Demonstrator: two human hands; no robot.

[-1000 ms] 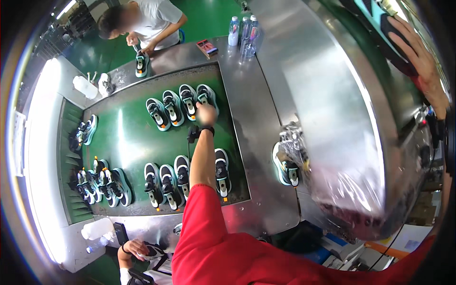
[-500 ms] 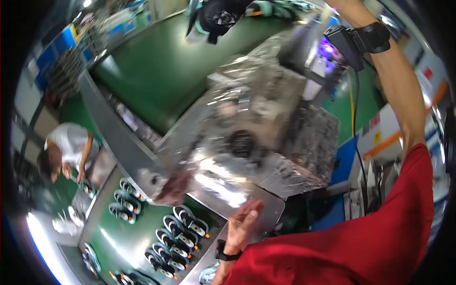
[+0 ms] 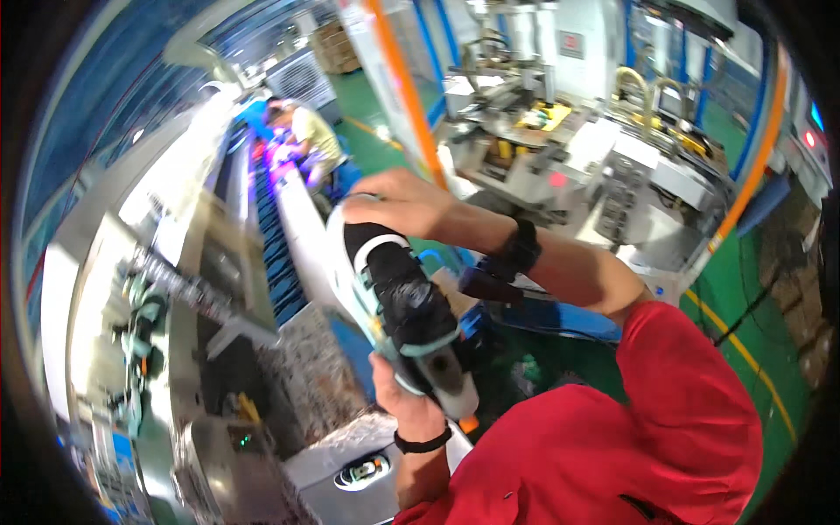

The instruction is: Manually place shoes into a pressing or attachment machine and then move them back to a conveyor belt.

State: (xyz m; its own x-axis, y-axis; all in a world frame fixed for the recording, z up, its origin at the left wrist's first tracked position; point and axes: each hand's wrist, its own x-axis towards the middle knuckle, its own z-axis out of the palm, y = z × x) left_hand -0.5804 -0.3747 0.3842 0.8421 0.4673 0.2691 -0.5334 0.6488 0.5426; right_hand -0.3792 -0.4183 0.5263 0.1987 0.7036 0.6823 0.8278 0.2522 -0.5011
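A black and white sneaker (image 3: pixel 411 302) with pale green trim is held up in front of my body, lying lengthwise between my two hands. My right hand (image 3: pixel 394 199) grips its upper end, fingers wrapped over the edge; a black device is strapped to that wrist. Lower down, my left hand (image 3: pixel 404 395) holds the side near the other end, thumb up against the sole edge. A small orange piece (image 3: pixel 470 425) shows at the shoe's lower tip. Some of the fingers of both hands are hidden behind the shoe.
Another sneaker (image 3: pixel 362 472) lies on a pale surface below. Left stands a metal machine (image 3: pixel 219 459), and more shoes (image 3: pixel 140 341) lie beyond. A long conveyor (image 3: pixel 271 236) runs away towards a person (image 3: pixel 313 144) in yellow. Machinery (image 3: pixel 612 175) with an orange-edged frame stands right.
My view has swung from the metal table and shoe rows to the conveyor and machines. My left hand, empty and open before, now holds a sneaker together with my right hand.
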